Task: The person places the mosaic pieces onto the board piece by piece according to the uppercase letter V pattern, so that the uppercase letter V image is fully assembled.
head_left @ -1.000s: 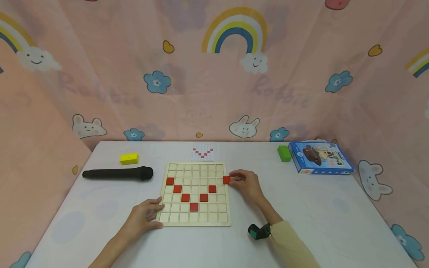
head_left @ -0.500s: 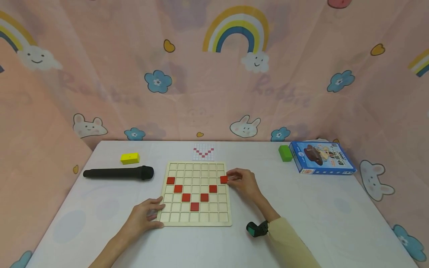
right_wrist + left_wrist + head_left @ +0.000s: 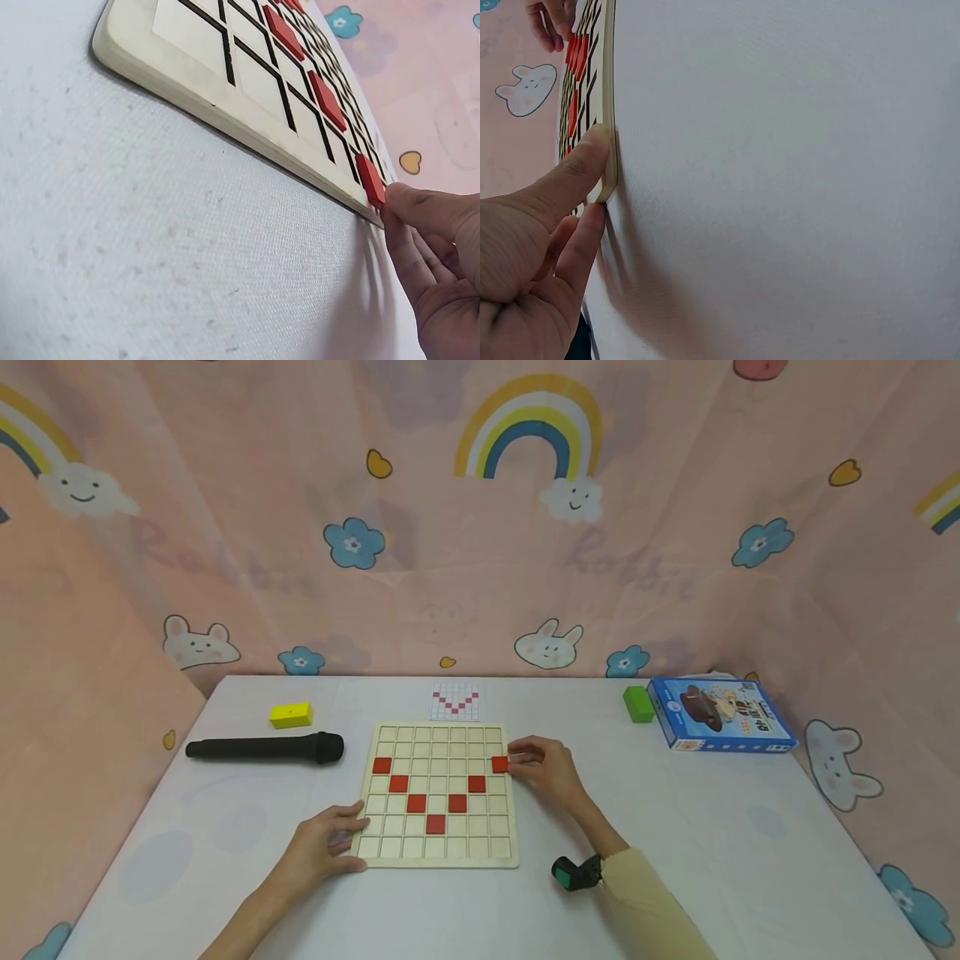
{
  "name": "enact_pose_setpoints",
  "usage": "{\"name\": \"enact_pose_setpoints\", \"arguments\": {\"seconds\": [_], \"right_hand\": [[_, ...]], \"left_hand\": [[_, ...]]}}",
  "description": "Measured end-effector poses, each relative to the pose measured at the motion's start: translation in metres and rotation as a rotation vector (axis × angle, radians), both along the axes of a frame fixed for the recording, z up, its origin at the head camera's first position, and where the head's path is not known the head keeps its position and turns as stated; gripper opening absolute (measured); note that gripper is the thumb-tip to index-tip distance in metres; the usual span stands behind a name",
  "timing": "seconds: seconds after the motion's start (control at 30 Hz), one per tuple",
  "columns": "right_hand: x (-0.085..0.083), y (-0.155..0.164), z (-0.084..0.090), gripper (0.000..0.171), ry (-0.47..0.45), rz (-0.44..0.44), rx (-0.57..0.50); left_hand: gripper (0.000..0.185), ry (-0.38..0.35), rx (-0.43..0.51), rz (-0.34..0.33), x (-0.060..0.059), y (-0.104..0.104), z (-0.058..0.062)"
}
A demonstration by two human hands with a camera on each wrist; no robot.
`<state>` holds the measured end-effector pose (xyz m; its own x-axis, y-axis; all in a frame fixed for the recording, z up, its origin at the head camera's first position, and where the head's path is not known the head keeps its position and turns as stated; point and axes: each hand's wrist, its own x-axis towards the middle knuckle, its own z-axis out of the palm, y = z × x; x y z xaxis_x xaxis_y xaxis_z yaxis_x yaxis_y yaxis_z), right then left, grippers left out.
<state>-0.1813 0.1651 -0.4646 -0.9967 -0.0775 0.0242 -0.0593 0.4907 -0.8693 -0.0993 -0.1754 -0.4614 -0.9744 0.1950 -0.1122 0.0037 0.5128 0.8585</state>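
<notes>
A pale wooden grid board [image 3: 435, 862] lies on the white table, with several red square tiles in its cells forming a V. My right hand [image 3: 551, 772] pinches one red tile [image 3: 499, 764] between thumb and fingertips at the board's right edge, in the third row from the top. In the right wrist view that tile [image 3: 370, 180] sits at a cell by the rim, the fingertips on its outer side. My left hand [image 3: 318, 843] holds the near left corner of the board, thumb and fingers either side of it, as the left wrist view also shows.
Behind the board lies a small printed grid card [image 3: 454, 701] with a red V pattern. A black microphone [image 3: 262, 748] and a yellow block [image 3: 291, 716] lie left. At the back right are a green block [image 3: 638, 703] and a blue box [image 3: 720, 714].
My right hand has moved slightly left, bringing the pinched red tile from overhanging the right rim to the end cell of the row. The left hand keeps its place on the board.
</notes>
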Motion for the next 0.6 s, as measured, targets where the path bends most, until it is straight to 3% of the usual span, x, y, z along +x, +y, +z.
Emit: {"name": "enact_pose_setpoints", "arguments": {"seconds": [0.6], "right_hand": [[0.0021,-0.0020,-0.0013,0.030,-0.023,0.024,-0.070]], "left_hand": [[0.062,0.017,0.027,-0.046,0.0000,-0.0020,-0.0008]]}}
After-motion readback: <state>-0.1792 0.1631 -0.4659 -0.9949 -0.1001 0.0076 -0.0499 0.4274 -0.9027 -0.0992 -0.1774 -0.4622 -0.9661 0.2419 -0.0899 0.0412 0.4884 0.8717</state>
